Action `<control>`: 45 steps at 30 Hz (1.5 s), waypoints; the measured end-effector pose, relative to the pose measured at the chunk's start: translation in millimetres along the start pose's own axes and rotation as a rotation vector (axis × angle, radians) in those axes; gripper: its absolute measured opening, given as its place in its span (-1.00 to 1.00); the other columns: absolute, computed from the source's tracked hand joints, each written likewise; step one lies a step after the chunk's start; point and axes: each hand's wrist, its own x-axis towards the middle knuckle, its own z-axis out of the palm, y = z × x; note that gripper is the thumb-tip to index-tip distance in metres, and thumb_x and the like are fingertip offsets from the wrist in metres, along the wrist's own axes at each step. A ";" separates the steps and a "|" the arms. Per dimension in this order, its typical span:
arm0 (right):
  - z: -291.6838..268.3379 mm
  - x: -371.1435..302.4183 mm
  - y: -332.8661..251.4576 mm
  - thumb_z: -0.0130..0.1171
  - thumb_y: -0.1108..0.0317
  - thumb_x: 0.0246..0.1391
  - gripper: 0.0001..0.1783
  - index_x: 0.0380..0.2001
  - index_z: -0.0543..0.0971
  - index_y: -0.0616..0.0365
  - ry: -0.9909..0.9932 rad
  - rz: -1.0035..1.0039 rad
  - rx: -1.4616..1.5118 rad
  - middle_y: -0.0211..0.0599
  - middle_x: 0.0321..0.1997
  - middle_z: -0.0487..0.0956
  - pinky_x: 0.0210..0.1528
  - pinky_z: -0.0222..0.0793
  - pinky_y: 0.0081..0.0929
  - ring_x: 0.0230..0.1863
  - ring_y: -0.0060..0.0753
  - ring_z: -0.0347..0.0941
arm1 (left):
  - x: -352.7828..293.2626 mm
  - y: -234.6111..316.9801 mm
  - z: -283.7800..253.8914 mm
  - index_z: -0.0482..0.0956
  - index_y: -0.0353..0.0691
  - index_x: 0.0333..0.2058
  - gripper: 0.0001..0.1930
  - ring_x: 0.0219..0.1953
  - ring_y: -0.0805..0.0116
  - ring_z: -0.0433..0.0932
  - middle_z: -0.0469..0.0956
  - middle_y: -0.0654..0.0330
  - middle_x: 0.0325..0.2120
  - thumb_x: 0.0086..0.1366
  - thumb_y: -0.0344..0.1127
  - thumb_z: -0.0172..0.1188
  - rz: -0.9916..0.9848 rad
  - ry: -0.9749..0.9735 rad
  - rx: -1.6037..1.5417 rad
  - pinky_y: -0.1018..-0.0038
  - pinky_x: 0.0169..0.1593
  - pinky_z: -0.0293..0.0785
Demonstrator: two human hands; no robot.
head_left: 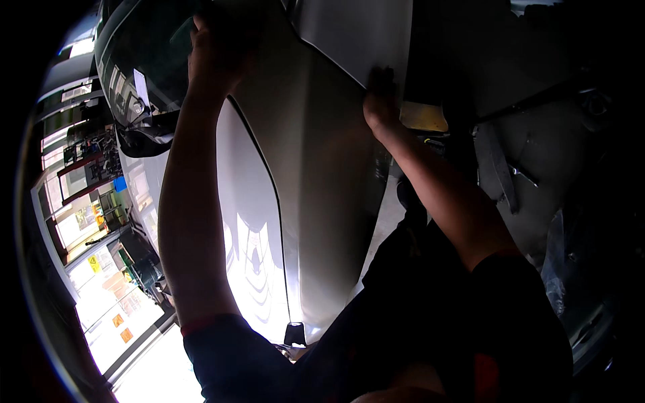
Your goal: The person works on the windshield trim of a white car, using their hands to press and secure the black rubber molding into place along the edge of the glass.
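Cannot tell the spread of either hand's fingers, sunk in shadow. Large grey creased vehicle panel between both forearms, beside glossy white bodywork. Left hand near the panel's top, by dark glass; right hand at its right edge. Farther left, black side mirror; yellowish plate just beside right hand.

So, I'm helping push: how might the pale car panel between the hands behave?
Likely stiff overall: the car panel holds a clean curve. Its smooth surface may feel slippery; its broad span might flex slightly.
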 end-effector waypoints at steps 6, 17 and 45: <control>-139.0 -45.1 110.2 -0.07 -0.14 0.53 -0.28 0.39 0.43 0.28 -0.554 0.087 0.232 0.09 0.40 0.51 0.43 0.35 -0.11 0.40 0.06 0.44 | 19.8 -17.5 74.3 0.14 -0.53 0.35 -0.09 0.29 -0.16 0.49 0.32 -0.26 0.28 0.33 0.03 0.39 -0.205 -0.012 -0.357 0.10 0.28 0.62; -458.4 -560.9 439.5 -0.01 0.14 0.44 -0.78 -0.22 0.57 -0.06 0.255 1.423 -0.083 -0.42 -0.52 0.46 -0.38 0.24 -0.17 -0.55 -0.38 0.35 | 28.7 -20.3 44.0 0.18 -0.50 0.36 0.09 0.38 -0.30 0.39 0.37 -0.35 0.28 0.28 0.42 0.28 -0.430 0.060 -0.747 -0.02 0.37 0.44; -510.5 -440.2 625.9 0.13 0.17 0.46 -0.69 0.06 0.63 0.11 0.032 1.055 0.575 -0.37 -0.17 0.72 -0.23 0.43 -0.50 -0.26 -0.54 0.56 | -134.9 382.5 -150.9 0.59 -0.17 0.03 -0.80 -0.20 0.50 0.52 0.52 0.31 -0.20 0.57 -0.47 0.03 -0.375 -0.129 -2.389 0.53 -0.14 0.52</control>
